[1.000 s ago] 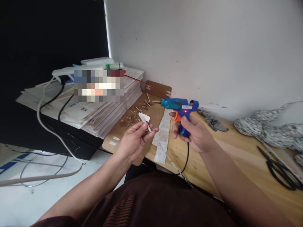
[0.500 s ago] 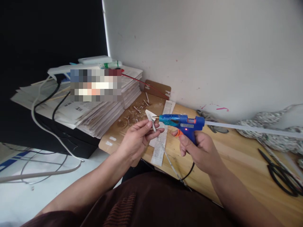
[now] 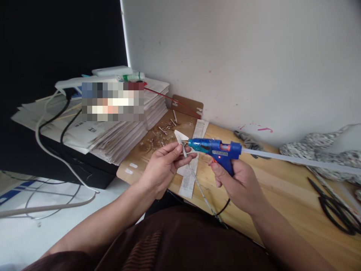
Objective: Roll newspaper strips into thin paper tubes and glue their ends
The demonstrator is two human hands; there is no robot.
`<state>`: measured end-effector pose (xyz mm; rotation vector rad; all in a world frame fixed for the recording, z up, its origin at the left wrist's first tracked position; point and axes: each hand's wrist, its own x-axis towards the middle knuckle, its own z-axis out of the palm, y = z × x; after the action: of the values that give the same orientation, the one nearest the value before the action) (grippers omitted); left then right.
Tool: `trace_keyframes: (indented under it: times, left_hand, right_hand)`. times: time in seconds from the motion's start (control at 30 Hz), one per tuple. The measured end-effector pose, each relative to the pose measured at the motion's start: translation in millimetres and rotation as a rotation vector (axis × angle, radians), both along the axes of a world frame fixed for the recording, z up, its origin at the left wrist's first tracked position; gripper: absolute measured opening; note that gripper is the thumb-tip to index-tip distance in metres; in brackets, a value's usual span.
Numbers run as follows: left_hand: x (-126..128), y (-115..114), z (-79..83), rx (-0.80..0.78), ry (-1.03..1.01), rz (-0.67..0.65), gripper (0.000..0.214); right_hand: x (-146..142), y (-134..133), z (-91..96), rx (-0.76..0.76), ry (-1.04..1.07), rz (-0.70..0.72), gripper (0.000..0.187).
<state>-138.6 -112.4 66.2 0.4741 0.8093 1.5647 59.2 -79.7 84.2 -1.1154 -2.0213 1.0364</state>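
Observation:
My right hand (image 3: 239,184) is closed round the grip of a blue glue gun (image 3: 216,148) with an orange trigger and a small red light. A long pale glue stick (image 3: 296,160) sticks out of its back to the right. Its nozzle touches the tip of a thin rolled paper stick (image 3: 194,178) with a small white paper flap, pinched between the thumb and fingers of my left hand (image 3: 165,165). The stick runs down towards my lap. Both hands hover over the left end of a wooden table (image 3: 282,192).
A brown board (image 3: 146,154) with paper scraps lies under my left hand, a printed paper strip (image 3: 191,169) beside it. A tall stack of newspapers (image 3: 126,128) with cables and a power strip stands at left. Black scissors (image 3: 335,205) and patterned cloth (image 3: 324,150) lie right.
My right hand turned the glue gun level and brought its nozzle left onto the paper stick's tip. My left hand stayed nearly in place, still pinching the stick.

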Motion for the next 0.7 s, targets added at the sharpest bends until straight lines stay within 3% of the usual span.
trace_keyframes:
  times: [0.5,0.7]
  left_hand:
    - [-0.6,-1.3,-4.1,0.006,-0.002,-0.024,0.006]
    - [-1.3,-0.4,-5.3,-0.01,-0.006,-0.014,0.006]
  right_hand:
    - [0.6,-2.1,1.5,0.121,-0.083,-0.04,0.029]
    - [-2.4,-1.5,1.8,0.235,-0.101,-0.053,0.025]
